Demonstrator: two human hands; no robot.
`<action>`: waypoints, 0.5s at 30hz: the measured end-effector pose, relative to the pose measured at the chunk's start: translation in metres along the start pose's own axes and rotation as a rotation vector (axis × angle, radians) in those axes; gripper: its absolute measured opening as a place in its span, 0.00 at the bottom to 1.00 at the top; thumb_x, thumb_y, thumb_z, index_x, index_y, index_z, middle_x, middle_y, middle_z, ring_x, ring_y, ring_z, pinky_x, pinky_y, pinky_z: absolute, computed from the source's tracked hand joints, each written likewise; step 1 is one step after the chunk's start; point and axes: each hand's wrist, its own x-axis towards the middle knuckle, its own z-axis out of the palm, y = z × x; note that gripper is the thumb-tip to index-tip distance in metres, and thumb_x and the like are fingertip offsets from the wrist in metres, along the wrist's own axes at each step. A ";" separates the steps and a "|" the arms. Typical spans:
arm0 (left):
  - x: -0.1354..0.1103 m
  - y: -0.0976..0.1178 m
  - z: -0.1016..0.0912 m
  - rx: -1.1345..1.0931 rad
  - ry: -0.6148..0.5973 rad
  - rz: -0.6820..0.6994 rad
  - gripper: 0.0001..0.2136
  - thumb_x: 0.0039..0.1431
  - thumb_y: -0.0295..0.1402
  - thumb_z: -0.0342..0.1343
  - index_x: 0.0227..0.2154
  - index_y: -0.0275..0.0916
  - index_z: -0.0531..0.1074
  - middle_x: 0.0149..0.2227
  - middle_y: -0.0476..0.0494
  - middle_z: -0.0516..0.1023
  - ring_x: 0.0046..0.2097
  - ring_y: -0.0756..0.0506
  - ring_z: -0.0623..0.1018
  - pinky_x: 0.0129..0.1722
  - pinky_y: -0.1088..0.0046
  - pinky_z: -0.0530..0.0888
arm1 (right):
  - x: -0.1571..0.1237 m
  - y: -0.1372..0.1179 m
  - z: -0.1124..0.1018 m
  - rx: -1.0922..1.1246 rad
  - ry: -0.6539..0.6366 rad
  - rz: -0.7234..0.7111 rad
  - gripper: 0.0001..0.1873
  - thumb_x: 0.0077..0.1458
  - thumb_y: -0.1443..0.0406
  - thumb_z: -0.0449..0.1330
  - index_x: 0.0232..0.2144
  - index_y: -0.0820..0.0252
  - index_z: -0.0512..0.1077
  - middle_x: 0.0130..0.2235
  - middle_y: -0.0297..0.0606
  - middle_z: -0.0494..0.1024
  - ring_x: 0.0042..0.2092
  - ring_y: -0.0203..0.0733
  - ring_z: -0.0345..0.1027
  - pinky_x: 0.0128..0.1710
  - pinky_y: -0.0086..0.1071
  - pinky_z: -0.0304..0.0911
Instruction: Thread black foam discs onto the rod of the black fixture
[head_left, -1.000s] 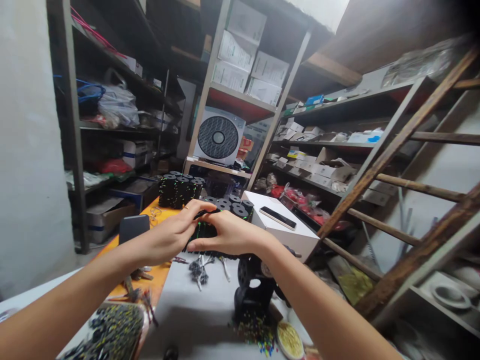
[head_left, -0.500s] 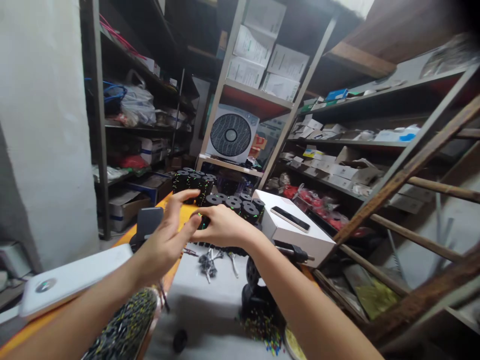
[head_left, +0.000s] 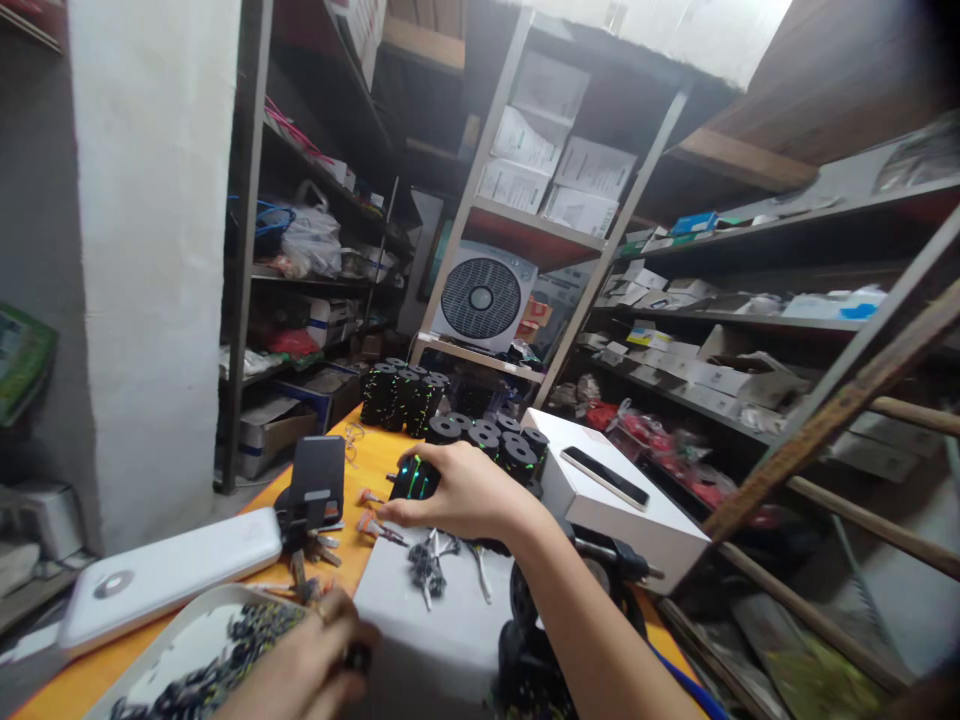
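My right hand (head_left: 466, 492) rests closed over a black spool with green marks (head_left: 413, 478), at the near end of a row of similar black spools (head_left: 487, 440) on the orange table (head_left: 375, 452). My left hand (head_left: 311, 660) is low at the frame's bottom, fingers curled around a small dark part (head_left: 358, 657) beside a white tray (head_left: 196, 625) filled with small dark pieces. A taller stack of black spools (head_left: 401, 395) stands further back.
A white box (head_left: 622, 515) with a phone (head_left: 604, 476) on it sits right of the spools. A white flat device (head_left: 169, 575) and a dark phone stand (head_left: 316, 485) lie on the left. Metal shelves, a fan (head_left: 480, 298) and a wooden ladder (head_left: 840, 420) surround the table.
My left hand has pulled back from the spools down to the tray and closed on a small dark part. My right hand stays on the spool. The view has swung left.
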 end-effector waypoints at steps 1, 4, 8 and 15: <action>0.009 0.006 -0.013 -0.089 0.078 -0.057 0.12 0.61 0.32 0.51 0.43 0.47 0.77 0.50 0.42 0.76 0.52 0.39 0.77 0.52 0.65 0.72 | 0.000 0.000 0.000 -0.002 0.004 0.000 0.26 0.47 0.42 0.64 0.34 0.58 0.74 0.25 0.32 0.70 0.27 0.34 0.59 0.27 0.29 0.51; 0.044 0.023 -0.049 -0.452 0.164 -0.225 0.18 0.61 0.48 0.56 0.48 0.41 0.72 0.40 0.41 0.77 0.47 0.39 0.77 0.41 0.66 0.74 | -0.001 -0.002 0.001 0.000 0.016 -0.003 0.24 0.46 0.44 0.64 0.32 0.58 0.73 0.25 0.32 0.70 0.26 0.34 0.60 0.27 0.29 0.51; 0.088 0.038 -0.063 -0.571 0.251 -0.203 0.22 0.55 0.48 0.62 0.44 0.35 0.74 0.32 0.45 0.78 0.34 0.45 0.76 0.35 0.70 0.71 | -0.002 -0.004 0.000 0.005 0.023 -0.013 0.24 0.47 0.45 0.64 0.34 0.59 0.74 0.27 0.34 0.74 0.28 0.35 0.63 0.29 0.29 0.52; 0.096 0.032 -0.051 -0.634 0.184 -0.079 0.14 0.54 0.42 0.65 0.37 0.36 0.76 0.33 0.44 0.80 0.35 0.45 0.78 0.36 0.70 0.72 | -0.002 -0.005 0.000 0.024 0.026 -0.022 0.22 0.47 0.46 0.64 0.33 0.58 0.74 0.29 0.34 0.76 0.29 0.35 0.66 0.29 0.28 0.54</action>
